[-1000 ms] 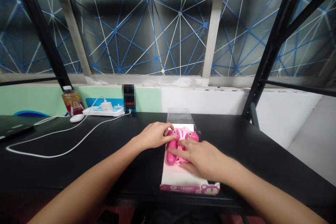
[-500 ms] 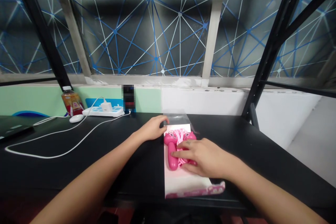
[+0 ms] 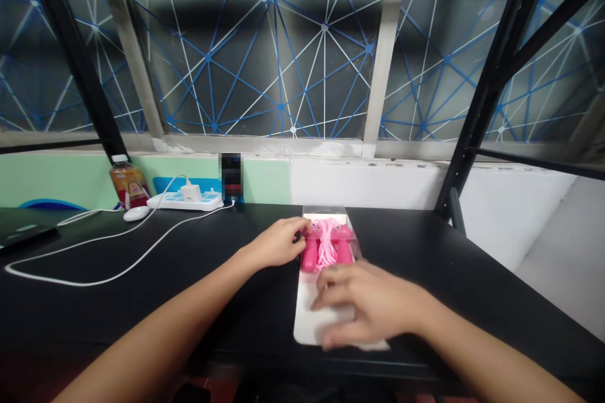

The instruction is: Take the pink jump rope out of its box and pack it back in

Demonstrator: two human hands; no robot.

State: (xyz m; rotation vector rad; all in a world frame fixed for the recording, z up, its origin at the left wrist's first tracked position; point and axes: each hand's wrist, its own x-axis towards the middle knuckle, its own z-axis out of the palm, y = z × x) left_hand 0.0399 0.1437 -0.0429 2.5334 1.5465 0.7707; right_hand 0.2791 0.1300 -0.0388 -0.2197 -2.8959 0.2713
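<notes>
A pink skipping rope (image 3: 326, 247) with two animal-head handles lies on a white card insert (image 3: 306, 318). The far part of the card and the rope sit inside a clear plastic box (image 3: 352, 233) on the black table (image 3: 189, 277). My left hand (image 3: 276, 244) curls against the box's left side at its open end, next to the left handle. My right hand (image 3: 366, 308) is closed over the near end of the card, fingers bent on top of it and covering its printed edge.
At the back left stand a drink bottle (image 3: 126, 184), a white mouse (image 3: 135, 214) and a white power strip (image 3: 185, 200) with a plug; a white cable (image 3: 94, 267) loops across the table. A black frame post (image 3: 477, 107) rises at the right.
The card with the pink rope has slid away from me into the clear box. My right hand has shifted from the rope to the card's near end. My left hand stays at the box.
</notes>
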